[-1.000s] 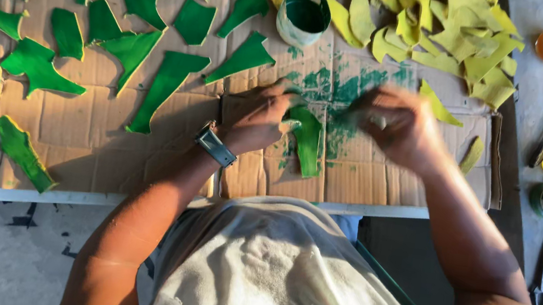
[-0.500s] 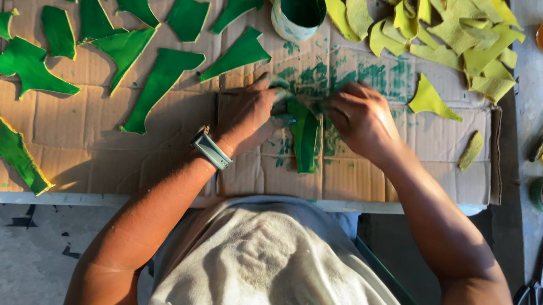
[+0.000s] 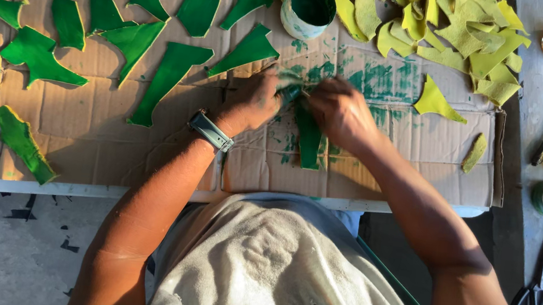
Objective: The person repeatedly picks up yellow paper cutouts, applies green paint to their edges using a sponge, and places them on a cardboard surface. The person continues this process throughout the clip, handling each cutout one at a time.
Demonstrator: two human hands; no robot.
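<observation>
A long green strip (image 3: 308, 136) is being painted on the cardboard sheet (image 3: 423, 157), at the centre of the bench (image 3: 142, 195), just at 12 o'clock from the person's chest.

- Left hand (image 3: 254, 98): fingers are being pressed down on the strip's top end, at 9 o'clock of the right hand. Pinning, not lifting.
- Right hand (image 3: 340, 111): fingers are clenched round something small, likely a brush or dauber; it is blurred, so the tool cannot be told for certain.
- The strip is lying lengthwise from 12 to 6 o'clock, its lower end poking out below both hands.
- Paint cup (image 3: 309, 4): standing at 12 o'clock of the hands, near, rim green.
- Painted green pieces (image 3: 170, 78): spread out from 9 to 11 o'clock, apart from one another.
- Unpainted yellow pieces (image 3: 466, 31): heaped at 1 o'clock; one loose yellow piece (image 3: 435, 100) at 3 o'clock of the right hand.

Judgement on doing it well:
- The strip should be kept flat and pinned at one end only, with strokes run away from the pinning fingers so wet paint is not being smeared.
- Edges should be covered too; yellow rims are showing on some finished pieces.
- Overspill is being caught by the cardboard, already smudged green around the hands, so work should be kept on it.
- Wet faces should be kept from touching when laid out.
</observation>
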